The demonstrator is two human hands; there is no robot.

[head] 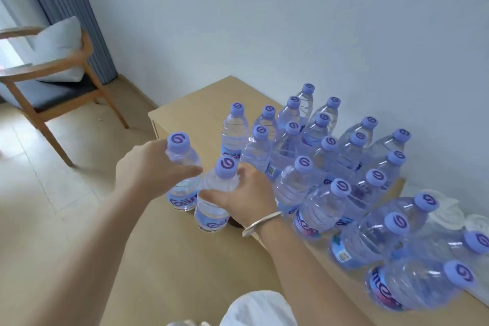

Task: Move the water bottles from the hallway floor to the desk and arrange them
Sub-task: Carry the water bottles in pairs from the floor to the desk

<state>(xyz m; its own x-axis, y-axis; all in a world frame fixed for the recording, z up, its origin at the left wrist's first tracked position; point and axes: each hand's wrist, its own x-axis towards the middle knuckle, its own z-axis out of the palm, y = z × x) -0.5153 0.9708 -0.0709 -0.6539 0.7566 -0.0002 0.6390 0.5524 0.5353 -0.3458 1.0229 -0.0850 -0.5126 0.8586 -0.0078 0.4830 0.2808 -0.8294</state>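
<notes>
While our left hand [148,167] wraps its fingers round one water bottle [182,180] and our right hand [246,193] curls round the shoulder of a second bottle [214,201], both bottles stand upright on the desk [190,259], touching each other at the near-left edge of the group. We judge the task well along: beyond and to the right of our grips stands the cluster of bottles [317,156] in rough rows reaching to the wall [291,21], and we count about twenty-two purple-capped bottles in all, the held pair included (those nearest the right edge are blurred, so the count is loose). What is left seems to be settling this pair into line; whether more wait in the hallway we cannot tell. Left of our grips stands one wooden armchair [53,82] with one pale cushion [57,45].
</notes>
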